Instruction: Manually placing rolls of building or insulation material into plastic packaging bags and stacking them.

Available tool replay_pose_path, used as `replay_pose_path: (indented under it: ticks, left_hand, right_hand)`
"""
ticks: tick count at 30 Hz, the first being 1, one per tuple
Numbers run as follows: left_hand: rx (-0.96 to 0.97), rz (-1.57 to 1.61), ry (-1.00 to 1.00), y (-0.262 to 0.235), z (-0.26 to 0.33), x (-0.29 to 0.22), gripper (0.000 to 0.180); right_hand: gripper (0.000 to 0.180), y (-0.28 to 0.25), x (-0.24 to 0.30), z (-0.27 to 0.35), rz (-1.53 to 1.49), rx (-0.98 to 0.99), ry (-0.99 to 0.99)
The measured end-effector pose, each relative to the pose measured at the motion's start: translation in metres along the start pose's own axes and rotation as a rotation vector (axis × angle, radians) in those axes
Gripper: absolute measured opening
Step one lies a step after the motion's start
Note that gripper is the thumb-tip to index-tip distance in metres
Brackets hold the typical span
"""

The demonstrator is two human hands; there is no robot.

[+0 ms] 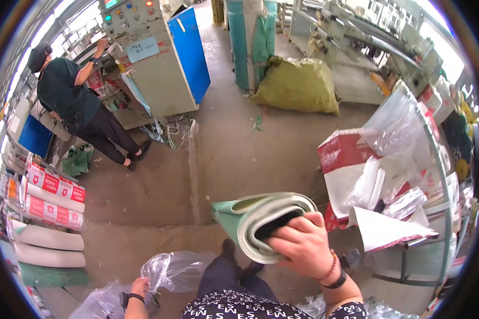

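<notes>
While curled: fingers [282, 242] around folded stack [261, 212].

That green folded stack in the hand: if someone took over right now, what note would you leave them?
Right hand: grips the folded stack of green-backed sheets, fingers tucked into the fold, held above the floor.
Left hand: low down, on a clear plastic bag.
Nearby: more plastic bags on the cluttered table to the right.
Done: stack is picked up.
Left: stack is not set down or bagged yet.

Bright daylight, blown-out glare at rim, fisheye bending edges
</notes>
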State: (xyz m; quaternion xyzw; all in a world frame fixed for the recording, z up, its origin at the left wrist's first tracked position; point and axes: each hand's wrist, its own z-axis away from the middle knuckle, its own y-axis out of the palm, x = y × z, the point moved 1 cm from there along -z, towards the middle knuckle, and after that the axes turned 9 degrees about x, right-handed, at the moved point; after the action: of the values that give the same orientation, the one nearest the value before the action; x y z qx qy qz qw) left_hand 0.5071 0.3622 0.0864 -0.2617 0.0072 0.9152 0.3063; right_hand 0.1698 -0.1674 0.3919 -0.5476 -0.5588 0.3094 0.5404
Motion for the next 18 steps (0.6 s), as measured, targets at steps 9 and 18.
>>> replay_pose_path:
  ticks: [9, 18]
  left_hand:
    - [0.244, 0.959, 0.284, 0.133, -0.062, -0.095, 0.007]
    - [0.656, 0.307, 1.067, 0.249, 0.105, -0.376, 0.018]
  right_hand:
    - [0.030, -0.003, 0.031, -0.104, -0.013, -0.027, -0.128]
    - [0.031, 0.008, 0.075, -0.168, -0.066, 0.192, -0.289]
